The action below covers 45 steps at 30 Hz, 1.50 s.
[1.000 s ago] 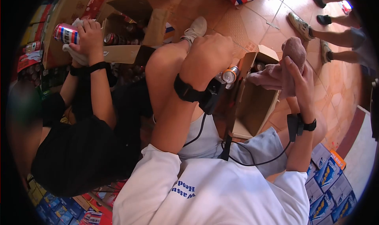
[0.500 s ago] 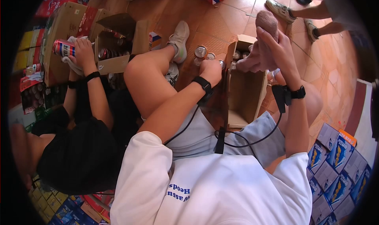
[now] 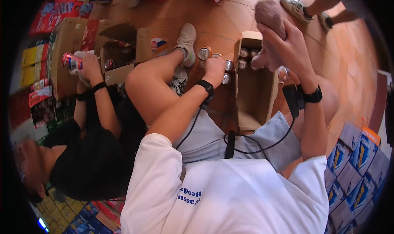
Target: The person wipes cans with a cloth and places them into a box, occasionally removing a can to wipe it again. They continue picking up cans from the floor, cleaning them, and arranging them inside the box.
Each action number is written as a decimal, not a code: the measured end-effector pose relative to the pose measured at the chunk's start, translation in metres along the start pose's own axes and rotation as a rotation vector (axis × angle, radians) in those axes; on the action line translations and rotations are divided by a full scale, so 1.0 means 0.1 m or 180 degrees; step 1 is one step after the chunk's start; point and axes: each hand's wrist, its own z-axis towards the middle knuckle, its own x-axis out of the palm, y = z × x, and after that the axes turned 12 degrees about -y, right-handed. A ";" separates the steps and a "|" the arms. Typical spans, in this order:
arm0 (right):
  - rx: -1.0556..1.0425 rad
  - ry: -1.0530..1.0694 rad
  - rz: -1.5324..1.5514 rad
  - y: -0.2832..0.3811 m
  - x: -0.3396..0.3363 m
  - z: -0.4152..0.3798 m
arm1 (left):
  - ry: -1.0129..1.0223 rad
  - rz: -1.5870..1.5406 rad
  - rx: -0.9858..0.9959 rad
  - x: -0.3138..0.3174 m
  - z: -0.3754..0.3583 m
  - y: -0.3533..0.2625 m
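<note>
My left hand (image 3: 214,71) is closed around the top of a drink can (image 3: 216,56) on the tiled floor; its fingers partly cover that can. Other silver-topped cans (image 3: 204,53) stand close by, two of them (image 3: 228,65) just right of the hand. Raised over the right side of an open cardboard box (image 3: 255,80), my right hand (image 3: 289,43) grips a bunched greyish-pink cloth (image 3: 269,18). Several cans (image 3: 243,53) stand at the far end of that box, partly hidden by the cloth.
At left, a person in black holds a red-and-blue can (image 3: 72,62) with a white cloth beside another open carton (image 3: 119,71) of cans. Stacked blue drink packs (image 3: 361,152) stand at lower right. Another person's shoes (image 3: 296,10) are at upper right. A cable links my wrist straps.
My left hand has shifted left from the cans by the box edge to another can, exposing two cans on its right. My right hand has moved slightly up and left with the cloth.
</note>
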 end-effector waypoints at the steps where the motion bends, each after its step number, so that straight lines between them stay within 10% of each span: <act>1: 0.0080 0.0007 0.0095 -0.01 0.01 -0.01 | 0.0049 -0.0034 -0.0036 -0.03 0.02 0.03; 45: -0.0235 -0.0073 -0.0311 0.01 -0.11 -0.06 | 0.0150 0.0308 -0.0038 -0.07 0.31 0.07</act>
